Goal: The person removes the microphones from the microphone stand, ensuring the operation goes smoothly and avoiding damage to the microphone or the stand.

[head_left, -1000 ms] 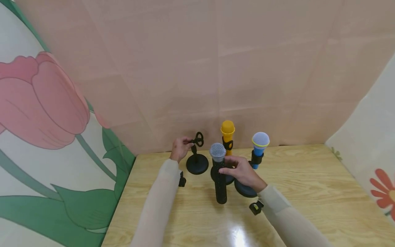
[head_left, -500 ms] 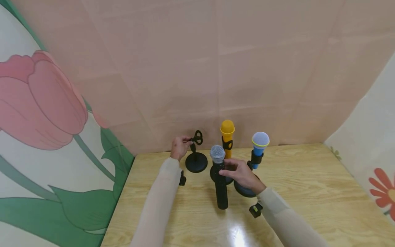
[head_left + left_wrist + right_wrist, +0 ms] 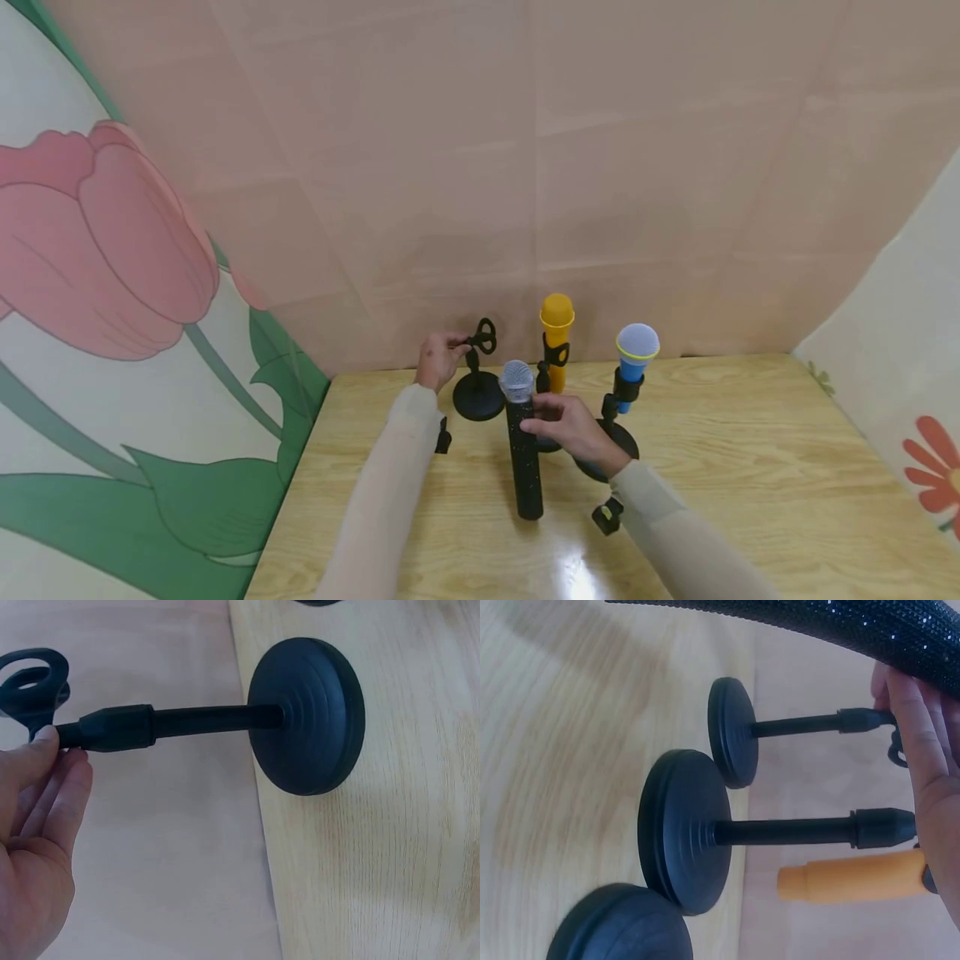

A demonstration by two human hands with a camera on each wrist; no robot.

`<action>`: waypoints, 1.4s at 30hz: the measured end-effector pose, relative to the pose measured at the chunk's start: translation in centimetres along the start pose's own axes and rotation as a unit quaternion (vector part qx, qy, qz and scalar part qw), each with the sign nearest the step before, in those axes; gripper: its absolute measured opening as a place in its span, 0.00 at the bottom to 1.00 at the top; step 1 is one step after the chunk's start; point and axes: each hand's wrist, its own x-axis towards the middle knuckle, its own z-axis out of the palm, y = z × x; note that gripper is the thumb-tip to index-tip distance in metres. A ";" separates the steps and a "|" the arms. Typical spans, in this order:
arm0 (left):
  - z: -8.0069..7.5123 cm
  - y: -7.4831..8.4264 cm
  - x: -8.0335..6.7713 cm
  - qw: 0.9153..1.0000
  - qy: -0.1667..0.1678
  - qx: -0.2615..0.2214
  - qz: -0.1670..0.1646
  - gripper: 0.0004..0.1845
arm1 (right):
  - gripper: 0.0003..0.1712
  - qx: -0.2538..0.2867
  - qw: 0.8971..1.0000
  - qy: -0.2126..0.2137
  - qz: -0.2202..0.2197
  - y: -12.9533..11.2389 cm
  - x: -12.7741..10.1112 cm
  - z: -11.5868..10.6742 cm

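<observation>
My left hand (image 3: 452, 344) pinches the top of an empty black stand (image 3: 478, 392) just below its ring clip (image 3: 484, 337); the left wrist view shows the fingertips (image 3: 46, 742) on the pole's collar, beside the clip (image 3: 28, 681). The stand's round base (image 3: 307, 716) sits by the table's back edge. My right hand (image 3: 542, 419) grips a black glitter microphone (image 3: 524, 467) with a silver mesh head, held upright above the table to the right of that stand. In the right wrist view the fingers (image 3: 922, 742) curl round its body (image 3: 840, 622).
A yellow microphone (image 3: 557, 329) and a blue microphone (image 3: 635, 357) stand clipped in their own black stands behind my right hand. The wooden table (image 3: 750, 475) meets a pink wall at the back and flower-painted panels on both sides.
My right hand has carried the black microphone a little to the left, toward the empty stand, and slightly nearer to me. The left hand stays on the stand's top.
</observation>
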 end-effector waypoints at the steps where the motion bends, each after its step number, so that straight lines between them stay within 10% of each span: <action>1: 0.0 0.0 -0.1 1.000 0.002 0.001 0.001 0.10 | 0.24 0.000 1.000 -0.001 -0.002 0.1 0.1 0.1; 42: 0.2 -0.2 -0.1 1.000 0.010 0.023 0.009 0.13 | 0.26 0.098 0.991 -0.010 0.088 3.1 1.4 2.8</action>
